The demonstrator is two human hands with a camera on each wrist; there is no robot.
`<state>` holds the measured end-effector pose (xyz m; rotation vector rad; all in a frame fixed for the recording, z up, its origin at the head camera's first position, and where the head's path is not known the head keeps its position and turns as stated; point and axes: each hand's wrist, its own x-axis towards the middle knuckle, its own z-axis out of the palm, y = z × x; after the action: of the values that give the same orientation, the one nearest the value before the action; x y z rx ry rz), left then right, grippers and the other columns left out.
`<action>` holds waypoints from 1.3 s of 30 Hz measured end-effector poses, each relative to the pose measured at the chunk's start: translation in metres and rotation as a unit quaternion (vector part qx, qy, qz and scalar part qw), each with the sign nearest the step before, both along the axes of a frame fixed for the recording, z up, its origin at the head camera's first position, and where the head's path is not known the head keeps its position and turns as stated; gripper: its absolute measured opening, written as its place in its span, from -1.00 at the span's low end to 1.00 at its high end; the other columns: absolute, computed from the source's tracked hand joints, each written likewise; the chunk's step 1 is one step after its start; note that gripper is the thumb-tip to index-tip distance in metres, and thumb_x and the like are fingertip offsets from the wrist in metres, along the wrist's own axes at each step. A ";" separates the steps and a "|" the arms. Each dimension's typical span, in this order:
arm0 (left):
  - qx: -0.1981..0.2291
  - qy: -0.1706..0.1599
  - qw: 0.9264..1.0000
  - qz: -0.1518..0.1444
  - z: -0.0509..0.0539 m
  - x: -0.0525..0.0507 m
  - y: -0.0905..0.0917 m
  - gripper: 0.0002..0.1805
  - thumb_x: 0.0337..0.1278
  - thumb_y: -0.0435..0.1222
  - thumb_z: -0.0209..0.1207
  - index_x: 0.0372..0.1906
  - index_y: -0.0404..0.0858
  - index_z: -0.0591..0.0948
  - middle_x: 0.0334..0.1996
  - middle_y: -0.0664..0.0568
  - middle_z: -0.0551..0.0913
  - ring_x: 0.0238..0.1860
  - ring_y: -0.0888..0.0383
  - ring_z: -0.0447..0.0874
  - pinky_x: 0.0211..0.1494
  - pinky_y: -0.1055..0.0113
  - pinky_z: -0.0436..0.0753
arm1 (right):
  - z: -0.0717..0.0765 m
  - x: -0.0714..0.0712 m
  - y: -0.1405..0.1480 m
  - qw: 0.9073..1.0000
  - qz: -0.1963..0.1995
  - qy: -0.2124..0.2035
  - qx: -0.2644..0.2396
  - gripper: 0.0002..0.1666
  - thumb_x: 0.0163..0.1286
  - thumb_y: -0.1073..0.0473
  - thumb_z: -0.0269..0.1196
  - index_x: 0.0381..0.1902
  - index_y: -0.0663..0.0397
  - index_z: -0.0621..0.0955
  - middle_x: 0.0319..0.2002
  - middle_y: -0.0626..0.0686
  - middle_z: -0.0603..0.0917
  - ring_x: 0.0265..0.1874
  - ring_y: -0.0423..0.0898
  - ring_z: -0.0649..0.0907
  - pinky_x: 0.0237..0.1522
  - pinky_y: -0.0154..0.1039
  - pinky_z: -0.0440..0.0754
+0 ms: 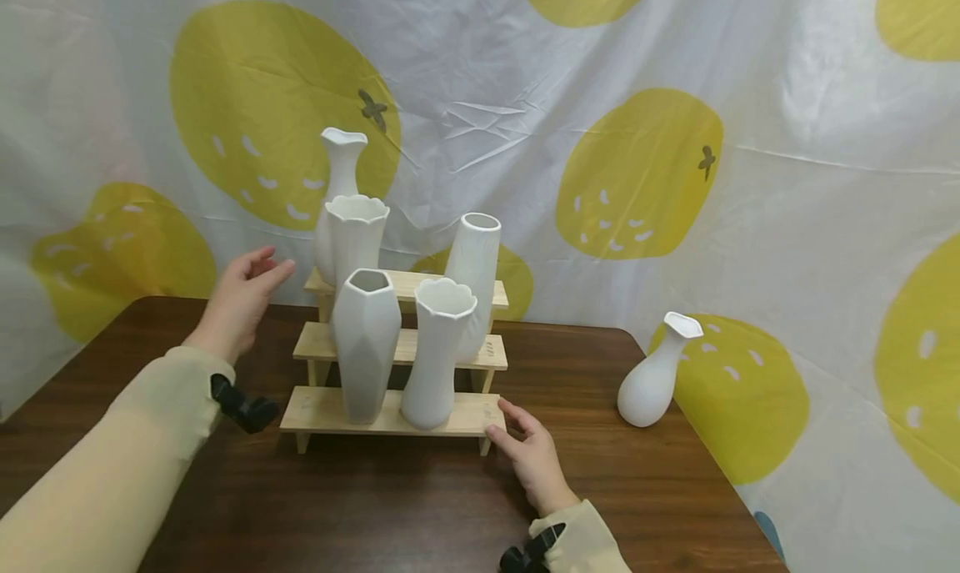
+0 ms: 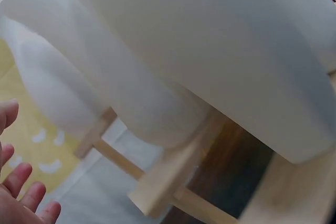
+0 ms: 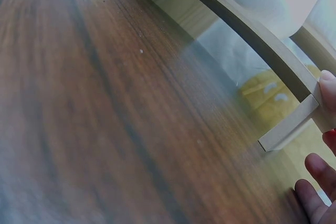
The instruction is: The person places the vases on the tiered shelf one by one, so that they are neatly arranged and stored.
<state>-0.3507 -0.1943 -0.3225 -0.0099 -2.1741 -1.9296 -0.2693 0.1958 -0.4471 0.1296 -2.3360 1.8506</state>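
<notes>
A three-tier wooden stand carries several white vases. On its bottom tier stand a faceted vase and a scalloped-rim vase. Behind them are another scalloped vase, a smooth round-mouthed vase and a wavy-lipped vase, its lower part partly hidden. My right hand pinches the right end of the bottom tier between thumb and forefinger; the thumb touches the board. My left hand hovers left of the stand, fingers relaxed, holding nothing.
A single white narrow-necked vase stands near the right edge of the dark wooden table. Behind the table hangs a white cloth printed with large yellow fruit shapes. Black camera straps circle both wrists.
</notes>
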 end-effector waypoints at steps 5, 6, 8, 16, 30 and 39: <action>0.017 0.005 1.000 0.015 -0.021 0.014 -0.008 -0.16 0.30 0.07 0.08 0.51 -0.23 0.07 0.43 -0.24 0.10 0.38 -0.11 0.10 0.38 -0.02 0.16 | 0.001 0.000 0.000 1.000 -0.001 -0.003 0.003 -0.43 0.26 0.27 0.34 0.21 0.32 0.51 0.12 0.28 0.54 0.07 0.13 0.47 -0.07 -0.31 0.47; 0.019 0.006 1.000 0.015 -0.025 0.016 -0.010 -0.18 0.31 0.05 0.07 0.51 -0.23 0.07 0.43 -0.24 0.11 0.38 -0.10 0.12 0.37 0.00 0.18 | 0.001 0.000 0.000 1.000 -0.001 -0.004 0.003 -0.43 0.26 0.27 0.34 0.21 0.32 0.51 0.13 0.28 0.54 0.07 0.14 0.47 -0.07 -0.31 0.48; 0.013 0.007 1.000 0.017 -0.033 0.021 -0.013 -0.20 0.33 0.03 0.06 0.51 -0.24 0.07 0.41 -0.22 0.12 0.35 -0.06 0.14 0.33 0.08 0.25 | 0.001 0.000 0.001 1.000 0.000 -0.005 0.003 -0.43 0.26 0.26 0.34 0.21 0.32 0.51 0.13 0.28 0.54 0.07 0.13 0.48 -0.08 -0.31 0.48; -0.024 0.011 1.000 0.007 -0.067 0.046 -0.016 -0.21 0.34 0.01 0.08 0.48 -0.33 0.11 0.32 -0.20 0.20 0.31 -0.08 0.18 0.32 0.03 0.25 | 0.002 0.000 0.001 1.000 0.001 -0.004 0.005 -0.42 0.26 0.26 0.34 0.22 0.32 0.50 0.13 0.27 0.54 0.06 0.12 0.48 -0.07 -0.29 0.48; -0.014 -0.067 0.996 -0.050 -0.128 0.084 -0.002 -0.16 0.36 -0.07 0.11 0.49 -0.37 -0.03 0.41 -0.38 0.03 0.38 -0.26 0.06 0.34 -0.19 0.13 | 0.002 0.000 0.000 1.000 -0.002 -0.005 -0.004 -0.42 0.25 0.26 0.35 0.21 0.32 0.51 0.14 0.27 0.54 0.06 0.09 0.48 -0.08 -0.32 0.47; -0.052 -0.068 0.993 -0.087 -0.146 0.093 0.007 -0.11 0.30 -0.10 0.18 0.49 -0.33 -0.04 0.42 -0.37 0.01 0.38 -0.28 0.09 0.26 -0.16 0.27 | 0.003 0.001 -0.001 1.000 -0.005 -0.004 0.007 -0.43 0.25 0.26 0.35 0.20 0.32 0.51 0.15 0.27 0.53 0.08 0.11 0.48 -0.03 -0.27 0.45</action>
<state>-0.2577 -0.1874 -0.4688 -0.0914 -2.4356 -1.9563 -0.2684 0.1949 -0.4444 0.1120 -2.3498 1.8337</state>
